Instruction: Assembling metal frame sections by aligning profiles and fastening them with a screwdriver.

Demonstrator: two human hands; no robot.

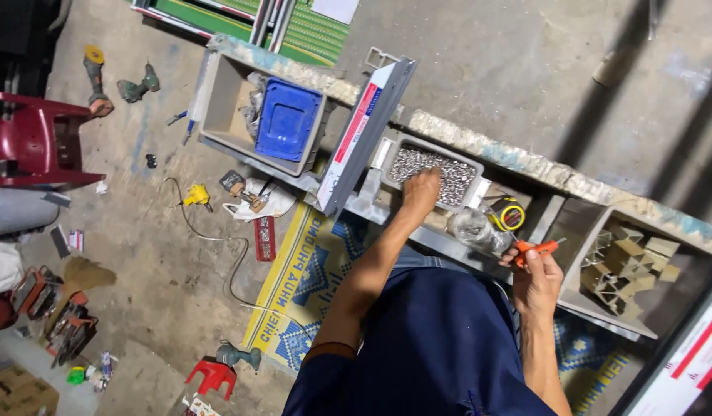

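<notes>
Two hands at work over a long grey metal surface (348, 202) of open compartments, edged by a rough, paint-flecked concrete ledge (525, 163).

Materials: tray of small screws (440, 171), shiny silver, heaped and granular, in a shallow grey rectangular bin near centre. At 10 o'clock from it, a blue plastic tub (288, 119), square, glossy, sitting in a deeper grey compartment. At 3 o'clock, a compartment of tan angular metal brackets (629, 266), stacked loosely. A clear crinkled plastic bag (475, 229) lies just beside the tray at 5 o'clock, with a yellow roll of tape (511, 216) touching its right side.

Labels: a long grey metal profile (363, 139) leans across the surface at 9 o'clock from the tray, carrying a white strip with red and blue blocks. A woven mat (309, 270), yellow-bordered with blue diamond pattern, lies on the floor at 7 o'clock.

Hands: left hand (421, 189) is curled, fingertips down in the screws at the tray's near edge; whether it has pinched any I cannot tell. Right hand (537, 281) is clenched around an orange-handled tool (534, 248), at 4 o'clock from the tray, near the bag.
</notes>
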